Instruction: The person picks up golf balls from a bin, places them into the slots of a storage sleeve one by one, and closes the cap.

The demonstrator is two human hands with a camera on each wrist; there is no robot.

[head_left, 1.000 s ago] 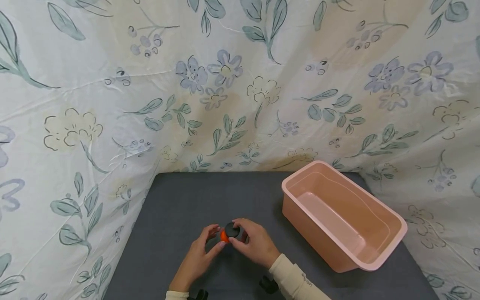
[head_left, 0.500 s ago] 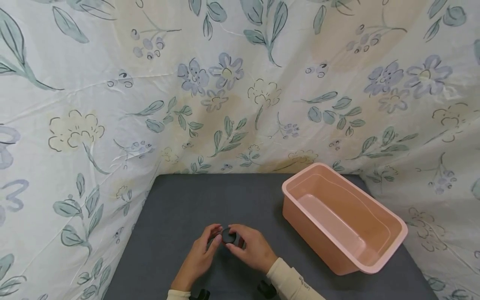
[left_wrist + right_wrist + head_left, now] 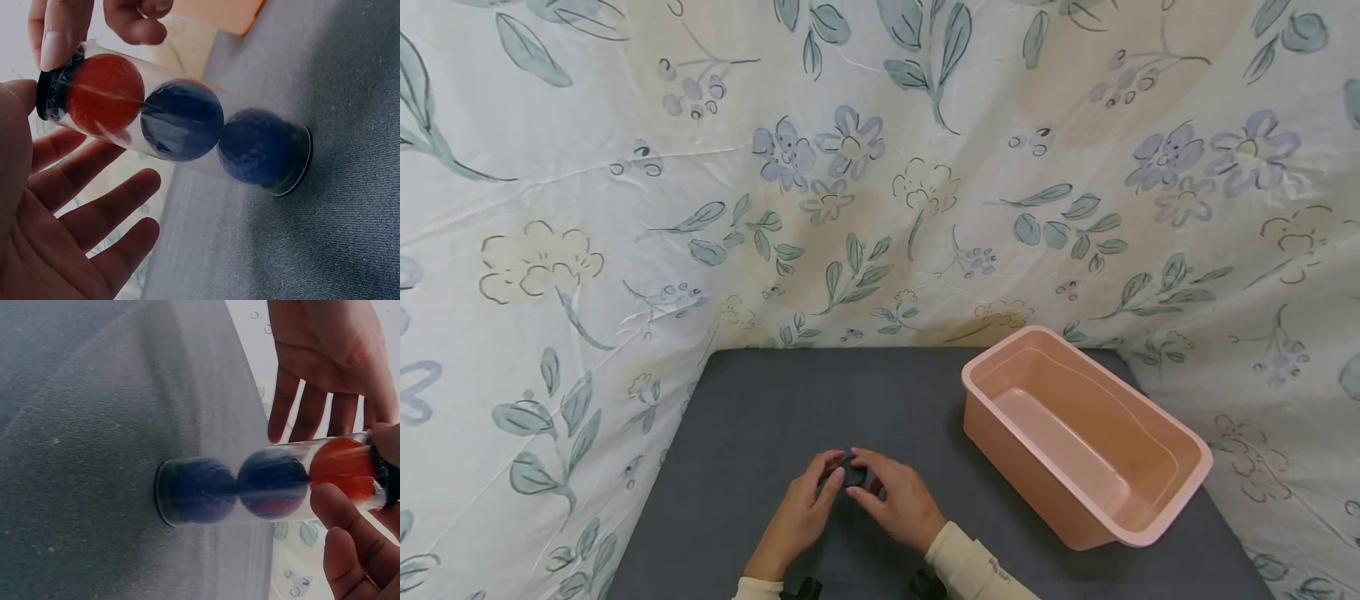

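Note:
A clear plastic tube point(image 3: 237, 507) stands upright on the dark table, with a black rim at its base. Through its wall show an orange-red ball point(image 3: 105, 94) at the top and two dark blue balls point(image 3: 181, 120) below. A black cap point(image 3: 853, 473) sits at the tube's upper end. My left hand point(image 3: 797, 512) pinches the cap from the left, thumb on its edge, other fingers spread beside the tube. From the right, my right hand point(image 3: 904, 504) grips the cap with thumb and fingers. The tube's body is hidden below the hands in the head view.
A pink rectangular bin point(image 3: 1000, 446) stands at the right of the dark table point(image 3: 760, 408), its inside bare. Floral cloth point(image 3: 850, 275) hangs behind and along both sides. Black wrist devices point(image 3: 925, 583) show at the cuffs.
The cap has moved slightly left and down, and the orange-red ball beneath it no longer shows in the head view. Both hands have drawn together around the cap.

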